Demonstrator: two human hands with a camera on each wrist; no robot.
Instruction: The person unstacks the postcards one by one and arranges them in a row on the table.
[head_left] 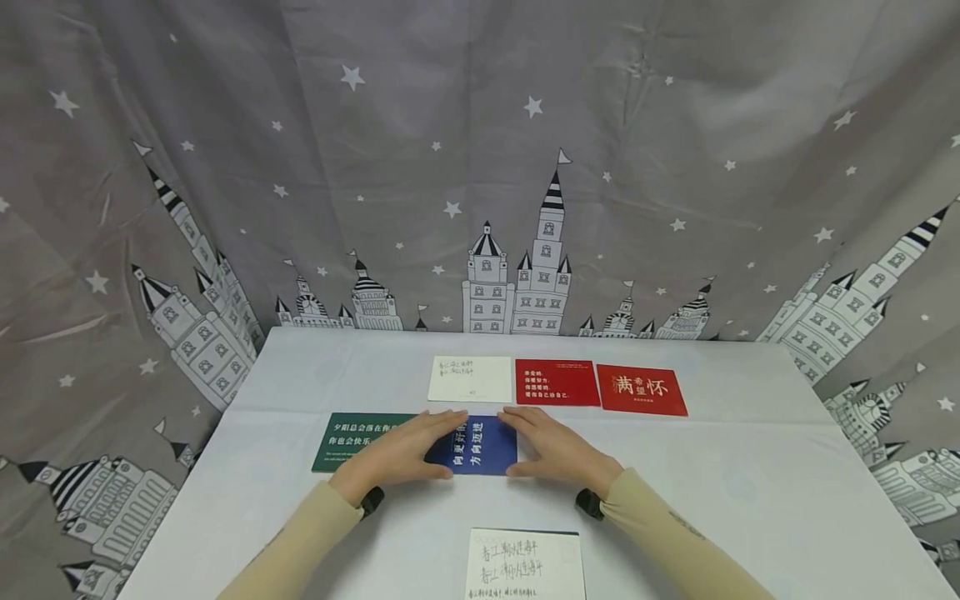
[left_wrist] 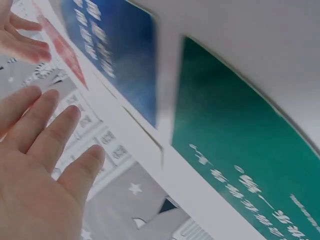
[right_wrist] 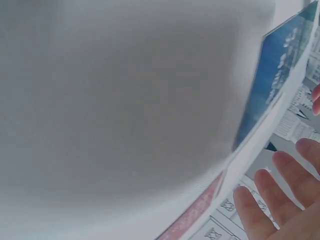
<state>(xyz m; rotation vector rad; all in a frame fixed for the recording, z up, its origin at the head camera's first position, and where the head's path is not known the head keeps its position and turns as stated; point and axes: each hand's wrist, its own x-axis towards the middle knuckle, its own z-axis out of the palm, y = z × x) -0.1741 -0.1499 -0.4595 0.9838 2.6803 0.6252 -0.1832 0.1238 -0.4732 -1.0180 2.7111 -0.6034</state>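
White table [head_left: 750, 500] in front of a grey star-and-castle curtain [head_left: 480, 167] that fills the background. Six cards on the table. Nearest the person, at the front edge: white handwritten card [head_left: 525, 562]. Middle row: green card [head_left: 352, 437] to the left, blue card [head_left: 474, 446] just beside it, between the two hands. Back row, left to right: cream card [head_left: 471, 379], red text card [head_left: 557, 382], red card with large characters [head_left: 641, 389], set close side by side. Left hand [head_left: 401, 454] flat, fingers straight and together, lying over the seam of green and blue cards, fingertips at the blue card's upper left; it grips nothing. Right hand [head_left: 551, 446] likewise flat, fingers extended, resting at the blue card's right edge; no grasp. Wrist views are blurred; both show spread straight fingers [left_wrist: 60, 135] beside the cards.
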